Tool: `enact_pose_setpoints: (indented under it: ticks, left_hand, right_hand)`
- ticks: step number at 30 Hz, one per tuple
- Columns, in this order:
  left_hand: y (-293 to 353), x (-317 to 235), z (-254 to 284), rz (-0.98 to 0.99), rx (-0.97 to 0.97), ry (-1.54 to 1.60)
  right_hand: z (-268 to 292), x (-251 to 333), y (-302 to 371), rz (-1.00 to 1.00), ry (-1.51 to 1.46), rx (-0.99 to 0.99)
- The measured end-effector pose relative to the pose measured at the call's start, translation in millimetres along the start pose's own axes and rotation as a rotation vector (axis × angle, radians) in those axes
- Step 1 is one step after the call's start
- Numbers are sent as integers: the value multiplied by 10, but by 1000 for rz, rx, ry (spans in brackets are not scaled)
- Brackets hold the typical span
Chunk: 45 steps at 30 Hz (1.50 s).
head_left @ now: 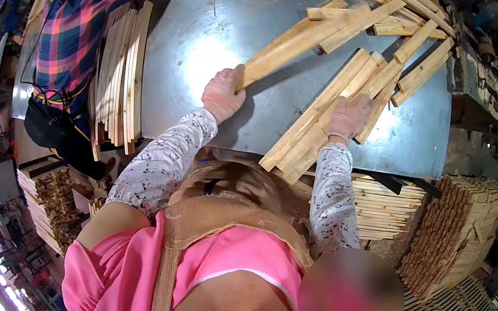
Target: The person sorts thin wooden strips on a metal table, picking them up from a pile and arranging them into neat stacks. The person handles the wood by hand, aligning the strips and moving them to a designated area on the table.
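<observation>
We note left hand point(223, 94) with fingers closed round the near end of a long wooden slat point(290, 49) on the steel desk point(216, 28), right hand point(348, 117) pressed flat, fingers spread, atop a bundle of slats point(318, 121) overhanging the near edge.

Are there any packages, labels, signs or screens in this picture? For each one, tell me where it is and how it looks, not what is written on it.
None can be made out. The view shows only bare goods: loose wooden slats on the grey metal table, the left hand gripping one slat, the right hand on a bundle, and unwrapped slat stacks to the right. The machinery at the left edge is too blurred to tell.
</observation>
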State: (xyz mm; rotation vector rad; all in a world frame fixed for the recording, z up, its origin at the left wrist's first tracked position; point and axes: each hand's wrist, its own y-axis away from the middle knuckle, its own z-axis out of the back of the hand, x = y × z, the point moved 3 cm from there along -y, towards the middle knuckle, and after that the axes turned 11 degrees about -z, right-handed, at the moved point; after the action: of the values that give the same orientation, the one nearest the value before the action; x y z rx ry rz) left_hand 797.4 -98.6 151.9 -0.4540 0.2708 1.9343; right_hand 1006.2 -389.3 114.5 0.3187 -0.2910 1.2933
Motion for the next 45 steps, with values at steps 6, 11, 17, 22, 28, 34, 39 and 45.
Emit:
enact_pose_setpoints:
  ticks: [6,11,17,22,28,34,39,45]
  left_hand:
    - [96,584,521,420,72,415]
    - [535,601,345,481,146,739]
    - [650,810,177,320,424,1068]
    - [1294,1320,638,431,304,752]
    - [1548,1816,1048,422,118,-63]
    - [1281,2268,1377,469,152,-243]
    - [1393,2411,1191,395,78,-323]
    - [959,1806,985,181,-131,-353]
  right_hand:
    - [502,-94,412,-139,-549,284]
    - [384,375,2131,-200,-567,602]
    - [-251,1083,2892,722,-193,827]
    - [-479,1785,1550,1168,-30,185]
    - [-915,2592,835,1179,527,41]
    - [-380,2870,1138,1354,321,275]
    - [1101,2945,1583,1326,-510,47]
    - [2269,906,511,26,-1300,26]
